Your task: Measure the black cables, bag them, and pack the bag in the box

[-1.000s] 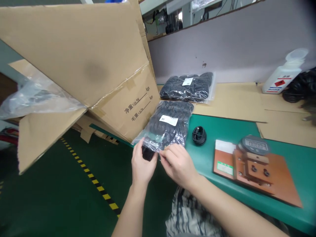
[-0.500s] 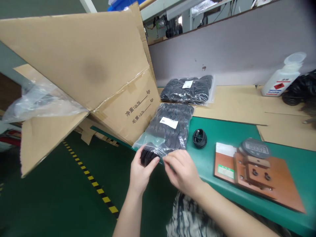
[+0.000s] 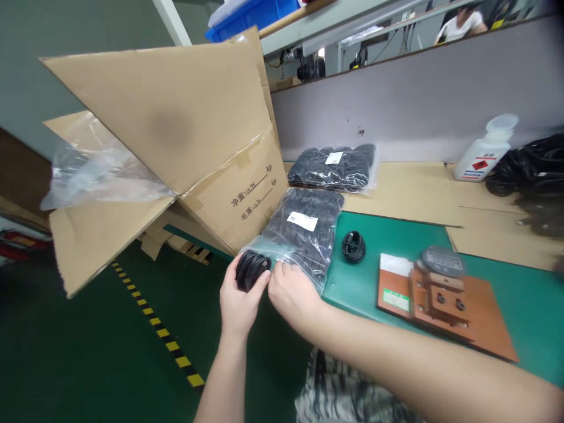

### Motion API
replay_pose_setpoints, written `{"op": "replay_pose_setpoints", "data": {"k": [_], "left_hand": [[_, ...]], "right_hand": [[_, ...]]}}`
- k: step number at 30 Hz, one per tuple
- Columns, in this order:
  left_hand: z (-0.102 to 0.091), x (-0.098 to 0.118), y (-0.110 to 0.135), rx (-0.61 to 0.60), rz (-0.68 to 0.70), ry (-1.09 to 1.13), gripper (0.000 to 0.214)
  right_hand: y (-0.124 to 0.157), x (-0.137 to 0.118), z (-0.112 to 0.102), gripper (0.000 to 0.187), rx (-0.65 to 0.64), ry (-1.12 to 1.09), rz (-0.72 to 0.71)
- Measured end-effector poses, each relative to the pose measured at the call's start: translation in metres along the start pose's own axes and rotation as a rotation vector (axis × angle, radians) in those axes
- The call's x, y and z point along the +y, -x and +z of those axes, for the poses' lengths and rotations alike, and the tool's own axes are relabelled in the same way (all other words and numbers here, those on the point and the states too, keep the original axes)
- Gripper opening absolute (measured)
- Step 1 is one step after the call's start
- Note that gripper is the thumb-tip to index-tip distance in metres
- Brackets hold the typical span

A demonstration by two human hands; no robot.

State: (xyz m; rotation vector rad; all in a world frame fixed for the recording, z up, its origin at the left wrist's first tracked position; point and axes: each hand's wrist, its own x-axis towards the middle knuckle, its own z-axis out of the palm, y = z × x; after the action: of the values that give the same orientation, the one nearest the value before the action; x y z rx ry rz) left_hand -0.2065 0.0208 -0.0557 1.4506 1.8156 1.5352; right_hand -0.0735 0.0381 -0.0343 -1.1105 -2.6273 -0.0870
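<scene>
My left hand (image 3: 240, 296) is closed around coiled black cables (image 3: 252, 270) at the mouth of a clear plastic bag (image 3: 328, 267). Whether the coils are partly inside the bag cannot be made out. Just beside them, my right hand (image 3: 293, 291) has its fingers curled and pinched on the bag's open edge; the fingertips are partly hidden. Rows of black coiled cables fill the bag, which has a white label (image 3: 302, 221) on top. A single coiled black cable (image 3: 353, 247) lies on the green mat to its right.
Behind lies another packed bag (image 3: 332, 170). An open cardboard box (image 3: 211, 176) stands at left. On the green mat (image 3: 368, 220) sits a brown fixture with a digital gauge (image 3: 442, 261). A white bottle (image 3: 482, 154) and black cables (image 3: 529, 161) are at right. A person (image 3: 462, 23) shows beyond the partition.
My left hand and the coils have shifted slightly left, and more of the coils shows. My right hand has moved left along the bag's edge, close to the left hand. The view has shifted.
</scene>
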Motion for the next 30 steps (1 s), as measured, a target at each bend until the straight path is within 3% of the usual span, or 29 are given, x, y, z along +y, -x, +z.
{"op": "replay_pose_setpoints", "data": {"k": [4, 8, 15, 26, 30], "left_hand": [[-0.004, -0.002, 0.004, -0.005, 0.003, -0.005, 0.062], [-0.008, -0.003, 0.006, -0.001, 0.003, -0.027, 0.061], [-0.003, -0.007, 0.007, -0.01, 0.007, -0.088, 0.063], [0.006, 0.005, 0.012, -0.018, 0.012, -0.241, 0.066], [0.008, 0.007, 0.013, -0.022, 0.027, -0.276, 0.066]], "right_hand": [[-0.011, 0.003, -0.003, 0.011, -0.133, 0.087, 0.014], [-0.013, 0.009, -0.004, 0.01, -0.184, 0.164, -0.002], [0.0, 0.016, -0.005, 0.016, -0.117, 0.215, -0.091], [0.019, 0.012, 0.011, 0.036, -0.066, 0.215, -0.01], [0.02, 0.013, 0.01, 0.034, -0.054, 0.223, 0.03]]}}
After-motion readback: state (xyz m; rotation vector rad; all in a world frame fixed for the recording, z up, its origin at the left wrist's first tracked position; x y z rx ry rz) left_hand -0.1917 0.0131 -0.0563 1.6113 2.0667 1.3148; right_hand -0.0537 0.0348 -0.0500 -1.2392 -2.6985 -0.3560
